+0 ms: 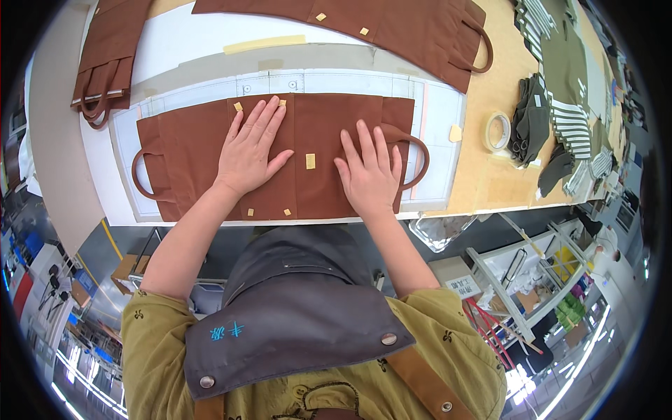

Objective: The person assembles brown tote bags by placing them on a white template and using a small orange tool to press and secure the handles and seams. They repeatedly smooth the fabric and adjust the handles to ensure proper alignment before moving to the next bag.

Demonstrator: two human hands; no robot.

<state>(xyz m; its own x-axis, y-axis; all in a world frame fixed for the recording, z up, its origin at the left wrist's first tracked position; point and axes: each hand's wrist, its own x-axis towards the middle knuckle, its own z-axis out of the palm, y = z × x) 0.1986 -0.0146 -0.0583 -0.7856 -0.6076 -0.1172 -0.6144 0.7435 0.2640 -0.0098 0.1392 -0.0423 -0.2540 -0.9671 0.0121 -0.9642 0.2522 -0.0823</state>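
Observation:
A reddish-brown fabric bag panel (329, 133) lies flat over a white paper pattern (439, 150) marked with lines. Looped handles stick out at its two ends, and small yellow tape pieces (310, 162) dot its middle. My left hand (252, 150) rests flat on the fabric left of the centre seam, fingers stretched toward the far edge near two tape pieces. Pressed flat on the right part is my right hand (369, 168), fingers spread beside the right handle (418, 157). Neither hand holds anything. The cloth beneath both palms is hidden.
More brown panels with handles lie at the far left (108, 63) and far side (420, 35). To the right sit a masking tape roll (488, 132), dark folded fabric pieces (530, 119) and striped and olive cloth pieces (570, 129). A metal cart (518, 280) stands below the table's right edge.

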